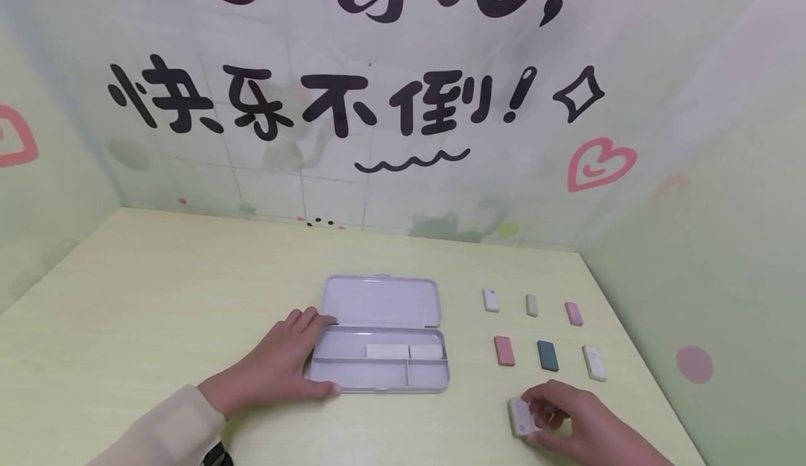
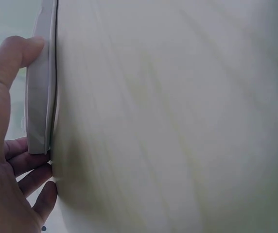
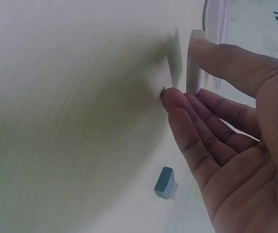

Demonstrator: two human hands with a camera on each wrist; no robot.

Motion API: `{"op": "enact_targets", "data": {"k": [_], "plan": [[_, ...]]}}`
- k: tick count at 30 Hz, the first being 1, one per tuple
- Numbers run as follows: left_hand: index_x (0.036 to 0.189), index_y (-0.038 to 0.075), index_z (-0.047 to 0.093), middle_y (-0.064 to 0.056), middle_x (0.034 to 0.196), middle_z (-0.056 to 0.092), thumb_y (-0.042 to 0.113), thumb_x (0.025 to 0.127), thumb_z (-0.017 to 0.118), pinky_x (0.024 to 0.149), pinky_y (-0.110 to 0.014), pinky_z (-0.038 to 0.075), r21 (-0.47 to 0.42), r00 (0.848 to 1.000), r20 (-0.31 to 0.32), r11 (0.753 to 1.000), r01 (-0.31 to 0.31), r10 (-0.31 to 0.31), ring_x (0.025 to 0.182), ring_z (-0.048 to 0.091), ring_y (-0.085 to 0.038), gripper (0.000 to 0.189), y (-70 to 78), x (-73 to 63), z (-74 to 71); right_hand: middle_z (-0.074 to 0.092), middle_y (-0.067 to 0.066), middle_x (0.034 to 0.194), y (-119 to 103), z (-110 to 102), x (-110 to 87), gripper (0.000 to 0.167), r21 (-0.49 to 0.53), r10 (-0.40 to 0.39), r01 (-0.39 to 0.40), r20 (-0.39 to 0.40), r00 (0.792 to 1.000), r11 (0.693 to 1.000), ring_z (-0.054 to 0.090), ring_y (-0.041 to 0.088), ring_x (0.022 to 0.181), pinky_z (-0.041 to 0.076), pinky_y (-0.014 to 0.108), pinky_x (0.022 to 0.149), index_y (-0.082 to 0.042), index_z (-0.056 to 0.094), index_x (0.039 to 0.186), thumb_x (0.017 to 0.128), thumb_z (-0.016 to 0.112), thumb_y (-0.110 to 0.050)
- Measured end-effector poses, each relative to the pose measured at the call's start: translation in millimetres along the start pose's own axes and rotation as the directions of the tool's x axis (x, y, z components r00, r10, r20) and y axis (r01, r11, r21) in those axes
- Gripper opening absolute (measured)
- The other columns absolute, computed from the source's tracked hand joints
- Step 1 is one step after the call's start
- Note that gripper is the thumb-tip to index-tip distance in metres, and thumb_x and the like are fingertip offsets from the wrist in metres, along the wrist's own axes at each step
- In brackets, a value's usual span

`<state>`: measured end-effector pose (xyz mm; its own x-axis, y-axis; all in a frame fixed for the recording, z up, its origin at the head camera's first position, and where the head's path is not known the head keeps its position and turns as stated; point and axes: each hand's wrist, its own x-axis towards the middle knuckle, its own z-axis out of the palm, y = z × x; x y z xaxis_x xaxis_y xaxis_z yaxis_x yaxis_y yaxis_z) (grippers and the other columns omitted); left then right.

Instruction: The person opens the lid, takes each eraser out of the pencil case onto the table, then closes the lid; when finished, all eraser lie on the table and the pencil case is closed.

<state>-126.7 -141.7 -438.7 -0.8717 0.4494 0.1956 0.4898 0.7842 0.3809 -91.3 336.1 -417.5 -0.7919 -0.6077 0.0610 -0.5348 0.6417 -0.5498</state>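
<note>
On the worktop [image 1: 157, 291]: I logged a pale yellow-green surface with a faint wood grain, matte, boxed in by printed walls.
Case: an open pencil case [image 1: 378, 375], light grey plastic with rounded corners, sat near the middle; its lid [image 1: 380, 301] lay flat behind the tray, and two white blocks [image 1: 403, 351] rested in the upper compartment.
Left hand: my left hand [image 1: 286, 364] braced the case's left end, thumb on the front corner and fingers up at the hinge side; the left wrist view showed the thumb pressed on the edge, so I read it as clamped on the case.
Right hand: my right hand [image 1: 567, 420] pinched a white eraser [image 1: 521, 417] between thumb and fingertips [image 3: 178, 99], at the front right, well apart from the case and standing on its edge on the worktop.
Loose pieces: six small rounded slabs waited in two rows right of the case, white, grey-green and pink behind, then a pink eraser [image 1: 504, 350], a teal eraser [image 1: 548, 355] and a white one in front; all looked smooth and rubbery.
Step, as I judged it: picking up the next piece for the tray.
Next move, my estimate: lift clear, carry left, and set it flat beside the white blocks while the case is held steady.
</note>
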Motion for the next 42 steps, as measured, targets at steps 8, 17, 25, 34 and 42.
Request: {"op": "enact_targets", "data": {"k": [8,17,25,34,42], "plan": [[0.137,0.007,0.056,0.003,0.111,0.052,0.064,0.074,0.082,0.082,-0.03,0.041,-0.006,1.0,0.001,1.0,-0.003,0.003,0.102,0.044,-0.013,0.089,0.0,-0.1,-0.2,0.055,-0.019,0.095,6.8,4.7,-8.1,0.032,-0.028,0.055,-0.054,0.019,0.998,0.998,0.047,-0.008,0.085,0.044,0.019,0.067,-0.014,0.068,0.115,0.087,0.084,-0.017],[0.137,0.008,0.056,0.003,0.112,0.052,0.065,0.074,0.082,0.083,-0.031,0.042,-0.009,1.0,-0.001,1.0,-0.005,0.005,0.103,0.044,-0.013,0.089,-0.2,-1.0,1.3,0.054,-0.02,0.097,10.8,9.4,-11.6,0.032,-0.019,0.027,-0.027,0.004,1.0,0.999,0.048,-0.008,0.086,0.046,0.019,0.068,-0.014,0.067,0.115,0.086,0.082,-0.011],[0.137,0.008,0.056,0.004,0.111,0.052,0.065,0.074,0.082,0.083,-0.031,0.042,-0.009,1.0,-0.004,1.0,-0.006,0.006,0.103,0.044,-0.013,0.089,-0.1,-0.7,2.0,0.053,-0.021,0.097,12.5,11.2,-12.6,0.032,-0.034,0.014,-0.015,-0.035,0.999,0.999,0.048,-0.008,0.086,0.044,0.018,0.068,-0.019,0.066,0.113,0.086,0.083,-0.015],[0.137,0.008,0.056,0.004,0.112,0.053,0.065,0.074,0.082,0.083,-0.031,0.042,-0.007,1.0,-0.009,1.0,-0.008,0.008,0.103,0.044,-0.013,0.089,-0.5,-1.7,0.8,0.053,-0.019,0.099,12.1,9.9,-12.1,0.036,-0.032,0.029,-0.03,-0.013,0.999,0.999,0.047,-0.008,0.088,0.044,0.018,0.069,-0.016,0.066,0.117,0.086,0.084,-0.017],[0.137,0.008,0.055,0.003,0.114,0.053,0.065,0.075,0.082,0.083,-0.031,0.042,-0.018,1.0,-0.006,1.0,-0.011,0.011,0.103,0.044,-0.013,0.088,-1.2,-1.9,1.5,0.058,-0.018,0.101,-5.1,-7.8,1.1,0.041,-0.118,0.127,-0.118,0.07,0.989,0.986,0.049,-0.009,0.088,0.048,0.021,0.072,-0.013,0.064,0.129,0.098,0.073,-0.038]]}}
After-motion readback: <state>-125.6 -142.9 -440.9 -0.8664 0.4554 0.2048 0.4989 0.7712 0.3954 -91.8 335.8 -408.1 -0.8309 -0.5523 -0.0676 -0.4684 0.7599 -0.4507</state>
